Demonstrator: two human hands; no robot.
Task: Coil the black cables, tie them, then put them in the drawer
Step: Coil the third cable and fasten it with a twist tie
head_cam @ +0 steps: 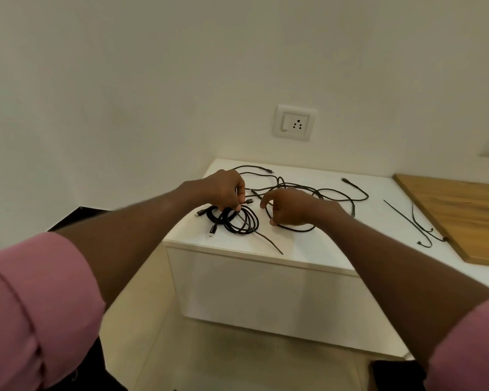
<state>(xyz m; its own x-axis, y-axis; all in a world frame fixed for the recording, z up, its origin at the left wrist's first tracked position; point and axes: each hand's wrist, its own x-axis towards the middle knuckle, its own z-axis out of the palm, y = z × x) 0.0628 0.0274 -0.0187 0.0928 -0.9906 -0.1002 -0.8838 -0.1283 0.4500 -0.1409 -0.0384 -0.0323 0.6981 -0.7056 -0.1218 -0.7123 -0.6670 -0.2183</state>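
Observation:
A coiled black cable (239, 222) lies near the front left corner of the white cabinet top (316, 246). My left hand (225, 189) pinches the coil at its upper edge, along with a thin black tie (266, 239) that trails toward the front edge. My right hand (290, 207) hovers just right of it, fingers loosely curled, touching a loop of the loose tangled black cables (322, 193) spread across the back of the top. The white drawer front (254, 292) below the top is shut.
More thin black ties (418, 224) lie to the right, beside a wooden board (463, 213). A wall socket (295, 122) sits above the cabinet. Cream floor lies in front of and left of the cabinet.

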